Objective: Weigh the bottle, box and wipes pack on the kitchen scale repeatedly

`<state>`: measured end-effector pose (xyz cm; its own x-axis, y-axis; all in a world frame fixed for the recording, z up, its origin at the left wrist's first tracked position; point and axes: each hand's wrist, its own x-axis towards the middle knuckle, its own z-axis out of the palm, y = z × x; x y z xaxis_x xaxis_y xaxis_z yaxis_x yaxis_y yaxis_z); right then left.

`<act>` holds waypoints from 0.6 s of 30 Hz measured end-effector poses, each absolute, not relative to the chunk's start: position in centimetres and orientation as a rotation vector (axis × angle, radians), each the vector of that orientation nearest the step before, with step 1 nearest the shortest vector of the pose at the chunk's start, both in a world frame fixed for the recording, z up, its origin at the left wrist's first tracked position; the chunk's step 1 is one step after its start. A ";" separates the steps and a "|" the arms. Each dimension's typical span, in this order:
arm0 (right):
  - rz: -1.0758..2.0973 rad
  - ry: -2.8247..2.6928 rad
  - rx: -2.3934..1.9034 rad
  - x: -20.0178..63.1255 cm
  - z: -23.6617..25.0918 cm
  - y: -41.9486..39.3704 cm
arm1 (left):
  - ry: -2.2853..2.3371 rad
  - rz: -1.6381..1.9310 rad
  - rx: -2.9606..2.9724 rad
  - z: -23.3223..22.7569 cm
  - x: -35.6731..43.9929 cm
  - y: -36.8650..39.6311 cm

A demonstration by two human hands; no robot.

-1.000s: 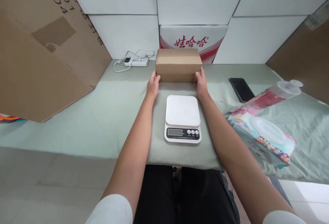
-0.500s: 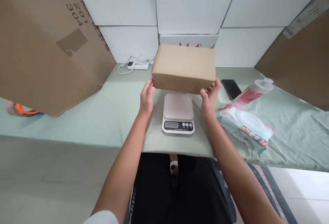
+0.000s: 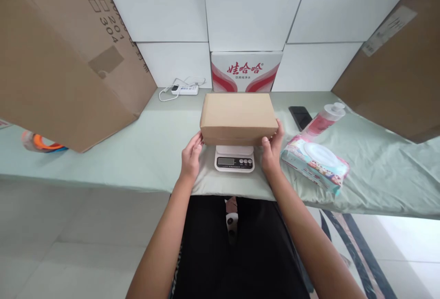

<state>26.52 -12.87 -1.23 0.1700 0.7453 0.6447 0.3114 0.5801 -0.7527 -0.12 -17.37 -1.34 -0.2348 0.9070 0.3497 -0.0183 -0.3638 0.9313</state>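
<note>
The left hand [image 3: 191, 156] is at the near left corner of the cardboard box [image 3: 239, 116]. Its fingers are spread and slightly curved, and the fingertips touch the box's left end; I cannot tell if the hand really grips it. The right hand [image 3: 272, 148] is at the near right corner, with the thumb and fingers pressed against the right end and lower edge of the box, so it has a loose hold there. The box is closed and lies flat on top of the white kitchen scale [image 3: 234, 158]. It covers the platform of the scale, and only the front strip with the display and three buttons is visible under its near edge.

The scale stands on a pale green cloth [image 3: 144, 157] which covers the table, close to the near edge. To the right of the right hand lies a pack of wet wipes [image 3: 314, 164], and just beyond it are a pink bottle [image 3: 323, 120] lying on its side and a black phone [image 3: 300, 116]. Far behind the box a white carton with red characters [image 3: 245, 72] leans on the tiled wall. To the far left there is a white power strip [image 3: 184, 89] with its cable. Large brown cardboard boxes [image 3: 58, 65] stand on the left and right sides.
</note>
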 end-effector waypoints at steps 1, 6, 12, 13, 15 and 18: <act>0.386 -1.412 -0.965 26.5 -1.3 -12.9 | 1.140 1.682 1.312 -1.3 -0.1 -17.4; 0.374 -1.392 -0.957 26.4 -1.2 -13.0 | 1.160 1.679 1.323 -1.5 -0.2 -17.2; 0.387 -1.381 -0.955 26.3 -1.1 -12.9 | 1.175 1.718 1.316 -1.9 -0.2 -17.2; 0.381 -1.383 -0.949 26.3 -1.2 -12.9 | 1.182 1.730 1.316 -1.9 -0.2 -17.2; 0.368 -1.392 -0.938 26.4 -1.4 -12.9 | 1.194 1.750 1.320 -1.9 -0.2 -17.2; 0.363 -1.399 -0.942 26.4 -1.8 -12.8 | 1.203 1.766 1.329 -1.9 -0.2 -17.1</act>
<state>26.42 -12.79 -1.76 0.1902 0.7187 0.6688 0.3032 0.6049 -0.7363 -0.16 -17.09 -1.92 -0.3058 0.8678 0.3917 0.0468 -0.3972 0.9165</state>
